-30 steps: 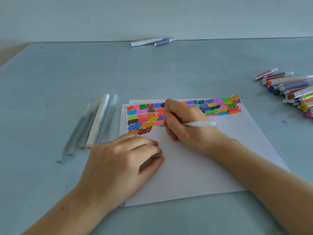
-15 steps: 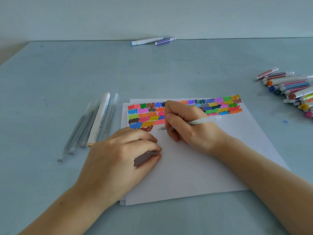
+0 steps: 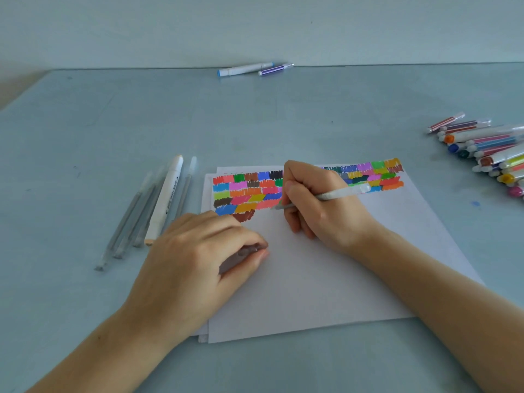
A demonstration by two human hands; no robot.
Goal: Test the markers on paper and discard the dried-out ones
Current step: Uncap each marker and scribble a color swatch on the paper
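Gripping slim translucent pen [image 3: 340,194] over paper [image 3: 326,279].

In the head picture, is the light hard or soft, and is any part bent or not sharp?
Head view: light is soft and even, with only faint shadows under the left hand and right hand; no glare on the paper; the wide lens makes the table's far edge and the right-side marker pile look slightly curved and softer.

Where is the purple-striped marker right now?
In the head view the purple-striped marker lies at the table's far edge, centre, just right of the blue-capped white marker.
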